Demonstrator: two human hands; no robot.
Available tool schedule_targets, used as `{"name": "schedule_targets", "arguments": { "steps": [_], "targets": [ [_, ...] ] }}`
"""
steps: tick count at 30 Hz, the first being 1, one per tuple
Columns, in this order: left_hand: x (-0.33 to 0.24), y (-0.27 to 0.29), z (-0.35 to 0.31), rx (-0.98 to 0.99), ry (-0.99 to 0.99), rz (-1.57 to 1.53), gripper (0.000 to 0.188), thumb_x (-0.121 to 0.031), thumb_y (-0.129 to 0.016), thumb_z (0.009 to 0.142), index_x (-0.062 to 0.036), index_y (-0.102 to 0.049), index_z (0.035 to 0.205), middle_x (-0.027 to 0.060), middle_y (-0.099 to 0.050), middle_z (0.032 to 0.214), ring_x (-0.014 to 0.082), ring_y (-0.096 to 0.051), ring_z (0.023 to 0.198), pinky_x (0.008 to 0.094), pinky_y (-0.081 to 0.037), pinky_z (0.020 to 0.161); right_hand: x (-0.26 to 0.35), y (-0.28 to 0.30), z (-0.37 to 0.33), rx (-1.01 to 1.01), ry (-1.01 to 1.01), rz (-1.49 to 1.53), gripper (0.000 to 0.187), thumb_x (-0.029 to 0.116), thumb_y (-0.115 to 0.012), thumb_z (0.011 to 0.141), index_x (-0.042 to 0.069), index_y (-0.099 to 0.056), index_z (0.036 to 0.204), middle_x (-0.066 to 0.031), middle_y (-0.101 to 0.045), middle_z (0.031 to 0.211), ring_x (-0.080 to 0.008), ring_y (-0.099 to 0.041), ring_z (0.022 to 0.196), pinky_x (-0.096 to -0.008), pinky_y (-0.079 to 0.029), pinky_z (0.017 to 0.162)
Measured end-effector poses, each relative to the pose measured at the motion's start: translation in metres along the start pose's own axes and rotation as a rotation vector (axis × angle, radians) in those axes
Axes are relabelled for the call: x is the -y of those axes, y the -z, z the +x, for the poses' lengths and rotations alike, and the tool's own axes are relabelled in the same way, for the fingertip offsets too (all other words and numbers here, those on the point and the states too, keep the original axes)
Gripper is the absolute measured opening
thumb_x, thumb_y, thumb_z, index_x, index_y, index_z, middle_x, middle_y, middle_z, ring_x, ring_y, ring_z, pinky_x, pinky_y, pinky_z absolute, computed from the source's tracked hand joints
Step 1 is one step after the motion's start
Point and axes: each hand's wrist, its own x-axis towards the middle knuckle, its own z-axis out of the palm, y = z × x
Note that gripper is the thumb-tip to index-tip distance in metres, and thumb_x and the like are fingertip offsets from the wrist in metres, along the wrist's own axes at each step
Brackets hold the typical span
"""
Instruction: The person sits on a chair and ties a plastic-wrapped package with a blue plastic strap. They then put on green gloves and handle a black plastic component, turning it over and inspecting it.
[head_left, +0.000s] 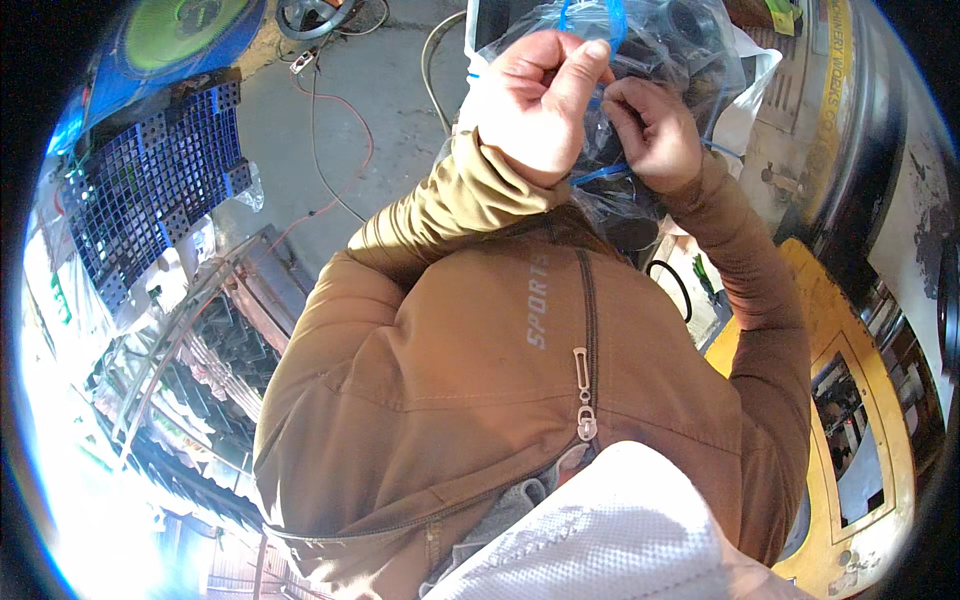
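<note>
A clear plastic bag [705, 65] with dark parts inside stands in front of me, at the top of the head view. Blue plastic string [610, 22] loops above its gathered top, and another blue strand [603, 175] crosses lower down, below my hands. My left hand [540, 105] is closed, thumb and forefinger pinching the string. Just to its right, my right hand [657, 130] has its fingers curled together, with a bit of blue at the fingertips. What exactly the dark parts are is hard to make out through the plastic.
To the left are a blue gridded panel [160, 170] and a round green fan [180, 30]. Thin cables [315, 120] trail over the grey floor [385, 90]. A yellow machine frame [850, 420] stands close on my right, below a large metal machine body [800, 120].
</note>
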Motion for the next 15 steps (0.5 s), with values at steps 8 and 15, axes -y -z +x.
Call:
{"name": "schedule_targets", "arguments": {
  "steps": [8, 15],
  "targets": [
    [0.008, -0.014, -0.007, 0.102, -0.009, -0.01, 0.015, -0.011, -0.057, 0.088, -0.0007, -0.062, 0.078, 0.0024, -0.062, 0.071, 0.0071, -0.053, 0.068, 0.0205, -0.041, 0.065, 0.009, -0.004, 0.004, -0.088, -0.023, -0.203, 0.01, 0.015, -0.054, 0.079, 0.005, -0.058, 0.079, -0.0174, -0.059, 0.073, -0.0368, -0.058, 0.069, -0.0444, -0.046, 0.062],
    [-0.005, -0.025, -0.011, 0.065, 0.011, 0.041, 0.015, -0.011, -0.058, 0.086, -0.0022, -0.06, 0.074, 0.0023, -0.059, 0.065, 0.0093, -0.053, 0.062, 0.0241, -0.044, 0.059, 0.014, -0.005, -0.003, -0.037, 0.014, -0.171, 0.013, 0.019, -0.054, 0.082, 0.007, -0.058, 0.084, -0.0165, -0.061, 0.075, -0.0368, -0.06, 0.067, -0.044, -0.048, 0.059]
  ]
}}
